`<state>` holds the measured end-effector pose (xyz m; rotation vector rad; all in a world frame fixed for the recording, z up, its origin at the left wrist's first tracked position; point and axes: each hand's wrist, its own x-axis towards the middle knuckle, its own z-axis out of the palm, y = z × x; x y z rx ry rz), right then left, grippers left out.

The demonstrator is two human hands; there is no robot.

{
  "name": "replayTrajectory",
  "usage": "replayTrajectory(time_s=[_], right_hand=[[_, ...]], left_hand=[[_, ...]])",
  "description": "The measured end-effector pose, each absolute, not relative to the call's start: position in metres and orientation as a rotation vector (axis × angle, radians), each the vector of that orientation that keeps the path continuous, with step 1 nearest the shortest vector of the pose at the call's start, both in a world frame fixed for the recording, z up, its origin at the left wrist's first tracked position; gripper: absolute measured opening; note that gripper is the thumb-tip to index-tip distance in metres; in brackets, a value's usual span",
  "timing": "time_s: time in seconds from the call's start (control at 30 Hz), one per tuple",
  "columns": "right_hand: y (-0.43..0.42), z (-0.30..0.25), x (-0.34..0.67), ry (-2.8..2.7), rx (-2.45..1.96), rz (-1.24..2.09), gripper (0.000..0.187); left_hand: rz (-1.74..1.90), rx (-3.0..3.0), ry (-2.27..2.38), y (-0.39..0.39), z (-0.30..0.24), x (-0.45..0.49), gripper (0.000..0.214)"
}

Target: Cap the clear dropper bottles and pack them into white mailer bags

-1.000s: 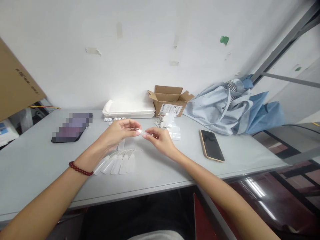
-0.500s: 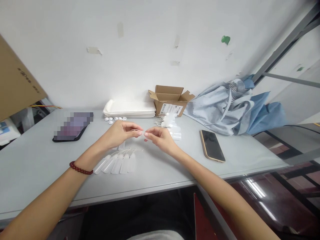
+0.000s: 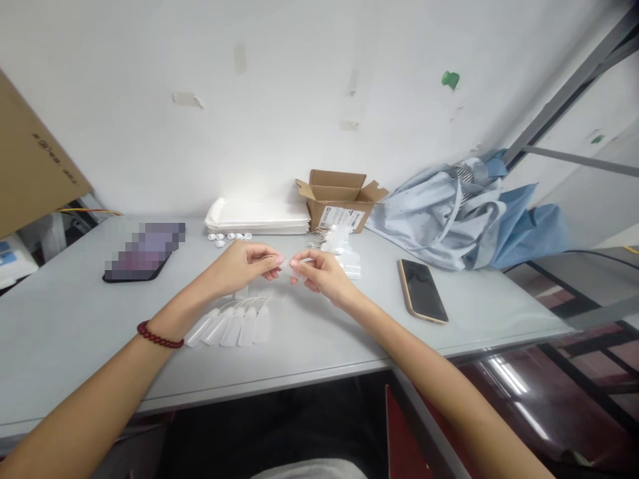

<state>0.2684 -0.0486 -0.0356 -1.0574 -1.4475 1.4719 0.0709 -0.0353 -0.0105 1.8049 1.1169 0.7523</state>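
Note:
My left hand (image 3: 244,267) and my right hand (image 3: 322,274) are raised over the middle of the table, fingertips nearly meeting. With thumb and forefinger, my right hand pinches a small translucent plastic piece (image 3: 288,269), partly covered by the fingers. A thin pale cord seems to run between the fingers of my left hand, also in a pinch; its ends are hidden. Below my left hand lies a fanned row of clear plastic tags (image 3: 232,327) with white cords. Past my right hand is a pile of similar tags (image 3: 352,266), their cords bunched together.
Several small white caps (image 3: 219,243) lie before a white stack of sheets or bags (image 3: 259,218). An open cardboard box (image 3: 339,209) stands beside it. A phone (image 3: 423,291) and blue cloth (image 3: 439,213) are right; a dark pixelated device (image 3: 144,253) is left on the grey table (image 3: 319,346).
My fingertips have drawn slightly apart, and more of the translucent piece shows between them. The things on the table look unchanged.

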Motion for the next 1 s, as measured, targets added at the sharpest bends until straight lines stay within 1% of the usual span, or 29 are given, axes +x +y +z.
replayTrajectory(time_s=[0.27,0.5,0.67,1.0], right_hand=[[-0.051,-0.032,0.269,-1.486,-1.073,1.419,0.039],[-0.051,-0.039,0.267,-1.614,-1.010,1.248,0.042],[-0.050,-0.041,0.267,-1.552,-1.004,1.242,0.041],[-0.049,-0.044,0.272,-1.706,-0.937,1.005,0.036]], left_hand=[[0.631,1.914,1.155,-0.037,-0.005,0.068,0.027],[0.634,1.924,1.172,-0.037,-0.008,0.067,0.033],[0.559,1.959,1.099,-0.040,-0.003,0.067,0.022],[0.598,1.888,1.027,-0.041,-0.008,0.072,0.036]])
